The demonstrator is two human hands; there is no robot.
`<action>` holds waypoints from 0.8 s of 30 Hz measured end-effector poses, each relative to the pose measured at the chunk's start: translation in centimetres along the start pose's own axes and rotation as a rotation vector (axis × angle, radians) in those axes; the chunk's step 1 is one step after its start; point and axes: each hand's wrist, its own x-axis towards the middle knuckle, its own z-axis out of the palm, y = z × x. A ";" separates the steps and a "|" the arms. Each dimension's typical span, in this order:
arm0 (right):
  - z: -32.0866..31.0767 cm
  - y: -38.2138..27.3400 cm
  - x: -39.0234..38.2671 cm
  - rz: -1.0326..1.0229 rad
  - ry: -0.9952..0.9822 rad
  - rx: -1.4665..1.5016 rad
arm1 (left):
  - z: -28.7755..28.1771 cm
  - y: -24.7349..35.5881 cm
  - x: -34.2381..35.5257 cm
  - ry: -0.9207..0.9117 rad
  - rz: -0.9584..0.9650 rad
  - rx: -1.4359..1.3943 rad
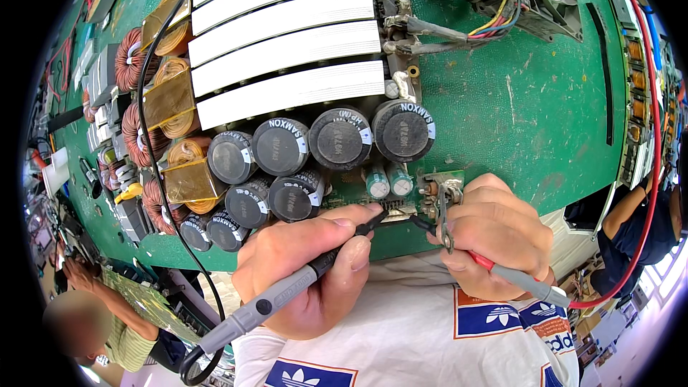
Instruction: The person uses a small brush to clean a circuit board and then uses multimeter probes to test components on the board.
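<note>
Probes (281, 292) in hands (304, 261), circuit board (351, 192) (capacitors (340, 140) atop) ahead

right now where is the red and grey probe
The red and grey probe is low, right of centre in the head view, held in the right hand, with the red cable leaving its outer end.

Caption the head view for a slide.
Left hand holds a black and grey probe, right hand a red and grey probe, at a circuit board with capacitors.

A black strip (600, 75) lies on the green table (516, 118), a person (135, 315) nearby.
</note>
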 end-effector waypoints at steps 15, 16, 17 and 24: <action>0.2 0.2 -0.3 0.016 0.026 0.043 | 0.0 0.0 -0.1 -0.003 -0.004 0.010; 0.2 0.2 -0.2 0.012 0.014 0.039 | 0.0 0.0 -0.1 0.000 -0.006 0.014; 0.1 0.1 -0.2 0.011 0.003 0.029 | 0.0 0.0 -0.1 -0.002 -0.005 0.013; -0.2 -0.3 0.2 -0.004 -0.056 -0.028 | -0.1 0.1 0.0 -0.009 -0.008 0.013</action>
